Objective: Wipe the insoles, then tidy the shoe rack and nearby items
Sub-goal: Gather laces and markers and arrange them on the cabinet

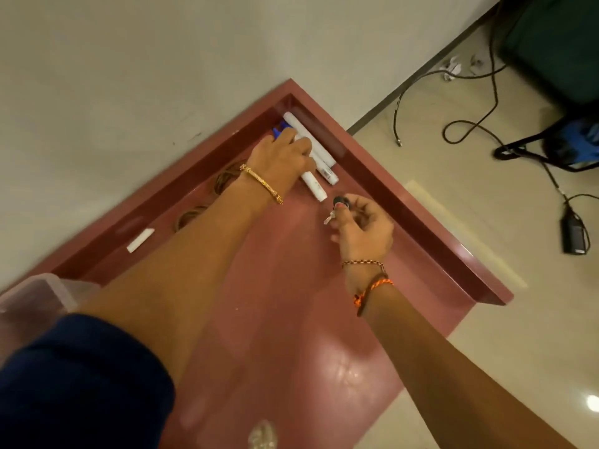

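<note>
- Nearest, at the lower left, a dark blue sleeve (81, 380) covers the upper part of the left arm; just beyond it, at the left edge, sits a clear plastic container (35, 293).
- The glossy maroon top of the shoe rack (291, 335) fills the middle, with a raised rim along its far and right sides, set against a pale wall.
- The right hand (364, 228), with thread bands at the wrist, hovers above the rack top towards the right, its fingers curled, pinching a key (335, 209) with a dark head and a silvery blade.
- On the left, near the far rim, a small flat white piece (140, 240) lies on the rack, and a coil of brown cord (207, 199) lies partly behind the left forearm.
- The left hand (283, 160), a gold bangle (262, 184) at the wrist, reaches into the far corner and curls over a group of white tubes (316, 176), gripping them; something blue (279, 129) shows just beyond its fingers.
- Farther right, on the pale floor, black cables (470, 124) trail past a black adapter (575, 236).
</note>
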